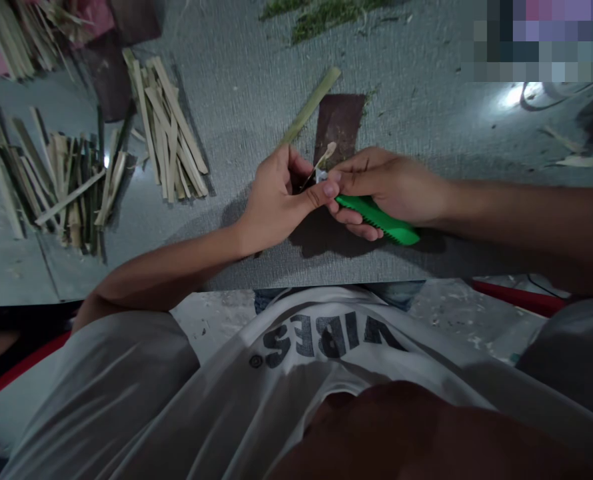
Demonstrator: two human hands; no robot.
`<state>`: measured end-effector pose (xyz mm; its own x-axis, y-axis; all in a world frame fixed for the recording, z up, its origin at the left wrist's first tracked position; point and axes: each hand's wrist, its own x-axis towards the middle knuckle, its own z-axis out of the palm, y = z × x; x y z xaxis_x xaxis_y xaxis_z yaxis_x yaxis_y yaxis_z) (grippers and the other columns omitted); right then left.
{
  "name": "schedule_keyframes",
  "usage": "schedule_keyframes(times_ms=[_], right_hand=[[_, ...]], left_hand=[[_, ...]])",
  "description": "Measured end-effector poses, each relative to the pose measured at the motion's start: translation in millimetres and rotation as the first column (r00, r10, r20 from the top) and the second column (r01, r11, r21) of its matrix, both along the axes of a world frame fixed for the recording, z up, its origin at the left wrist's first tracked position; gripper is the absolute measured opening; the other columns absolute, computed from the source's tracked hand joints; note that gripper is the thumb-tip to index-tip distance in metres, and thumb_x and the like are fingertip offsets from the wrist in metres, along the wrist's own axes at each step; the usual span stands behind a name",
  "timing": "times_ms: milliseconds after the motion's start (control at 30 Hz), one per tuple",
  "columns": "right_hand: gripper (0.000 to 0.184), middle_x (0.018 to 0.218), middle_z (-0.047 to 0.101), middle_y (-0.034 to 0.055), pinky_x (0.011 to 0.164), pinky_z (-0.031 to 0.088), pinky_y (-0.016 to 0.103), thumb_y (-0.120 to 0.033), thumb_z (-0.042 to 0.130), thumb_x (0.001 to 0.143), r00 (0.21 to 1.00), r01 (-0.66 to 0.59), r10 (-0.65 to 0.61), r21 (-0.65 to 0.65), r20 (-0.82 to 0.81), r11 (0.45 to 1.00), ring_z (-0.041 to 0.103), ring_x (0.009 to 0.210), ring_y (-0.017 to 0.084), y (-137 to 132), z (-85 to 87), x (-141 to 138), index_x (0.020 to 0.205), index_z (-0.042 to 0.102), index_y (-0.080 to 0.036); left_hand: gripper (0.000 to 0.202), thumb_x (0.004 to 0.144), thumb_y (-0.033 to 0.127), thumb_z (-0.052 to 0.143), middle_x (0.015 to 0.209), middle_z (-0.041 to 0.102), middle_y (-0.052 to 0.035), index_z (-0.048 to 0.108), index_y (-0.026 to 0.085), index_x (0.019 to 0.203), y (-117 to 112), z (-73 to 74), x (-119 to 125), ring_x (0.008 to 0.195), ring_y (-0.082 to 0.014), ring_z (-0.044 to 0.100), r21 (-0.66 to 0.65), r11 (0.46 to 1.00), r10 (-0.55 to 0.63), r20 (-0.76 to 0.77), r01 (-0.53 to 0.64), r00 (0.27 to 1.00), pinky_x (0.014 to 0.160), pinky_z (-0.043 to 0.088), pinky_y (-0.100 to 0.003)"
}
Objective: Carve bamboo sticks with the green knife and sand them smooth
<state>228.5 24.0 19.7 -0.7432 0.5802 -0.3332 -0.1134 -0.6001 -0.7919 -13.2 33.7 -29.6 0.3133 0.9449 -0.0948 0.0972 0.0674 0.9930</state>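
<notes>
Pinching a bamboo strip [311, 104] toward one o'clock, our left hand [275, 199] seemingly steadies it; right hand [394, 185] clamps green-handled knife [380, 216].

On the table [226, 87], one pile of sticks [70, 196] lies at the left, and a second pile [169, 133] is to its right. The knife [381, 219] is in the right hand [399, 187]. Behind this hand lies a sheet [340, 120]; farther back, plant scraps [321, 20].

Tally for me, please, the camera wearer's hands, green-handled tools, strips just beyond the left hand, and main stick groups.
Hands: 2 (left hand, right hand)
Green-handled tool: 1
Strip: 1
Stick groups: 3 (top-left group, lower-left group, group nearest the hands)
Total: 7
</notes>
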Motion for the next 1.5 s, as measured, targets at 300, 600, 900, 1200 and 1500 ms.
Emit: schedule_keyframes(times_ms=[300, 600, 900, 1200, 1500], right_hand=[[0.061, 0.069, 0.062, -0.0039, 0.044, 0.048, 0.023, -0.073, 0.088, 0.125, 0.996, 0.076, -0.079, 0.068, 0.031, 0.995, 0.061, 0.049, 0.014, -2, 0.7, -4, 0.096, 0.069, -0.023], [0.057, 0.071, 0.068, -0.0032, 0.048, 0.045, 0.026, -0.065, 0.088, 0.130, 0.863, 0.439, -0.504, 0.435, 0.039, 0.786, 0.062, 0.054, 0.013, -17, -8.5, -11, 0.092, 0.068, -0.026], [0.037, 0.079, 0.070, -0.0037, 0.048, 0.040, 0.030, -0.043, 0.110, 0.115, 0.878, 0.464, -0.479, 0.273, -0.015, 0.843, 0.059, 0.056, 0.015, 3, -10.6, 1, 0.105, 0.077, -0.030], [0.033, 0.075, 0.072, -0.0042, 0.050, 0.044, 0.022, -0.041, 0.091, 0.132, 0.859, 0.508, -0.501, 0.303, -0.109, 0.806, 0.061, 0.057, 0.011, 3, -18.7, 1, 0.107, 0.074, -0.028], [0.047, 0.076, 0.077, 0.0016, 0.050, 0.057, 0.025, -0.057, 0.082, 0.133, 0.949, 0.313, -0.302, 0.177, -0.086, 0.933, 0.068, 0.054, 0.016, -2, -1.7, 7, 0.106, 0.081, -0.019]], left_hand=[[0.076, 0.090, 0.075, 0.119, 0.072, 0.048, 0.0085, 0.057, 0.031, 0.098, -5, 20.7, 2, 0.075, -0.0190, 0.066, -0.076, 0.995, 0.047, -0.137, -0.058, 0.989, 0.064, 0.047, -0.032], [0.039, 0.097, 0.027, 0.096, 0.069, 0.057, 0.0109, 0.059, 0.030, 0.104, -8, 59.7, 6, 0.047, -0.0074, 0.037, -0.488, 0.872, -0.002, 0.086, 0.044, 0.996, 0.049, 0.030, -0.024], [0.041, 0.095, 0.035, 0.098, 0.087, 0.085, 0.0004, 0.060, 0.030, 0.110, -5, 41.3, 1, 0.049, -0.0119, 0.058, -0.449, 0.861, -0.124, 0.270, 0.239, 0.955, 0.047, 0.044, -0.028], [0.056, 0.099, 0.071, 0.111, 0.126, 0.088, -0.0097, 0.081, 0.031, 0.123, -9, 13.7, -2, 0.084, -0.0190, 0.075, -0.008, 0.999, -0.049, 0.081, 0.050, 0.995, 0.057, 0.057, -0.032], [0.045, 0.106, 0.070, 0.105, 0.101, 0.084, -0.0030, 0.082, 0.032, 0.116, -9, 24.6, -4, 0.063, -0.0158, 0.067, -0.052, 0.998, 0.018, 0.030, -0.016, 0.999, 0.049, 0.048, -0.035]])
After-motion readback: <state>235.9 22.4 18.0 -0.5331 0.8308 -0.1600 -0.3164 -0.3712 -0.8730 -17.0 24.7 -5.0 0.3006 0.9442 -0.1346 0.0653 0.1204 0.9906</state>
